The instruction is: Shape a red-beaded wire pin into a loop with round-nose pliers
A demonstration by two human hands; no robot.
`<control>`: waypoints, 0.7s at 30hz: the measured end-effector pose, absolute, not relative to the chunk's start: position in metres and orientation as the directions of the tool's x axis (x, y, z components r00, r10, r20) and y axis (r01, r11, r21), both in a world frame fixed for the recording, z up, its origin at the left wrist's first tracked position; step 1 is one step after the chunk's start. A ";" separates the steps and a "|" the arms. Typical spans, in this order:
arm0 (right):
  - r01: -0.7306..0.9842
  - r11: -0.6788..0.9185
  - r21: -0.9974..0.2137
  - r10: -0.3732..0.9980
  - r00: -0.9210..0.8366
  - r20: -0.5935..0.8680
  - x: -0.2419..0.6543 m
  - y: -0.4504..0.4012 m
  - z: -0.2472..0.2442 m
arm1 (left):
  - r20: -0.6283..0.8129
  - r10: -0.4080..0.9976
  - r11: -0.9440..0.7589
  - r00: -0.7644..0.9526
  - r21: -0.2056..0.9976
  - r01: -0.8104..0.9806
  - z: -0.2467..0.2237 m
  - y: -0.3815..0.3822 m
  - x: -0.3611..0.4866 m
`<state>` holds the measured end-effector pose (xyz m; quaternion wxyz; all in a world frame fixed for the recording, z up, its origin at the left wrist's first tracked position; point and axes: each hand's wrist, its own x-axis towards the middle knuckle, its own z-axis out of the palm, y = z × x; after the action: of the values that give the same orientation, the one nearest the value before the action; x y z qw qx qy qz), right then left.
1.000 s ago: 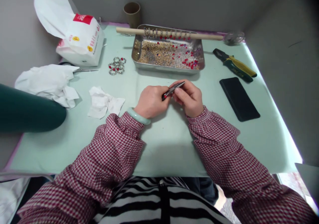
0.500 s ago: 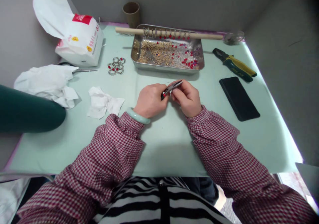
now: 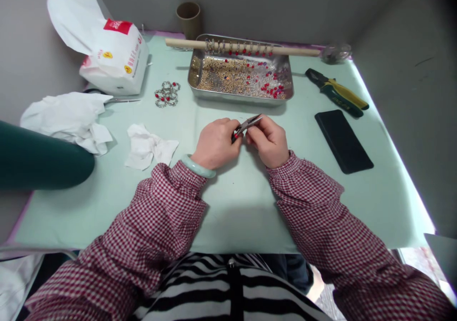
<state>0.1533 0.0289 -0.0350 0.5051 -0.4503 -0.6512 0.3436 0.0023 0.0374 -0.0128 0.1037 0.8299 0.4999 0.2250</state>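
Observation:
My left hand (image 3: pixel 218 143) is wrapped round the handles of small needle-nose pliers (image 3: pixel 246 125), whose slim jaws point up and to the right. The jaws look slightly parted. Right at their tips, my right hand (image 3: pixel 268 141) is closed in a pinch; whatever its fingers hold is too small or hidden to make out. Just beyond both hands stands a metal tray (image 3: pixel 239 98) of gold, clear and red beads. A wooden rod (image 3: pixel 300 51) lies across the tray's far side, with several beaded rings (image 3: pixel 244 49) hung on it.
Left of the tray lies a pile of beaded rings (image 3: pixel 167 94). Crumpled tissue (image 3: pixel 150 146), a tissue pack (image 3: pixel 117 59), scissors (image 3: pixel 123 100) and a dark green cylinder (image 3: pixel 46 159) occupy the left side. Larger pliers (image 3: pixel 337 92) and a black phone-shaped slab (image 3: pixel 343 141) lie right. A brown cup (image 3: pixel 189 20) stands behind.
The pliers' jaws appear a little wider apart than before. Both hands stay in nearly the same place.

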 end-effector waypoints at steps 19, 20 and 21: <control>0.268 0.387 -0.883 0.922 -0.109 0.371 0.155 0.028 -0.033 | 0.276 0.873 -0.485 0.402 0.402 0.777 -0.014 0.038 0.002; 0.268 0.387 -0.882 0.922 -0.109 0.371 0.155 0.028 -0.033 | 0.275 0.874 -0.483 0.400 0.404 0.777 -0.014 0.038 0.002; 0.268 0.387 -0.882 0.922 -0.109 0.372 0.155 0.028 -0.033 | 0.274 0.875 -0.482 0.399 0.407 0.776 -0.014 0.038 0.002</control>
<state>0.1548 0.0279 -0.0333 0.4972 -0.4453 -0.6682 0.3286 0.0022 0.0376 -0.0140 0.1074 0.8296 0.4975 0.2297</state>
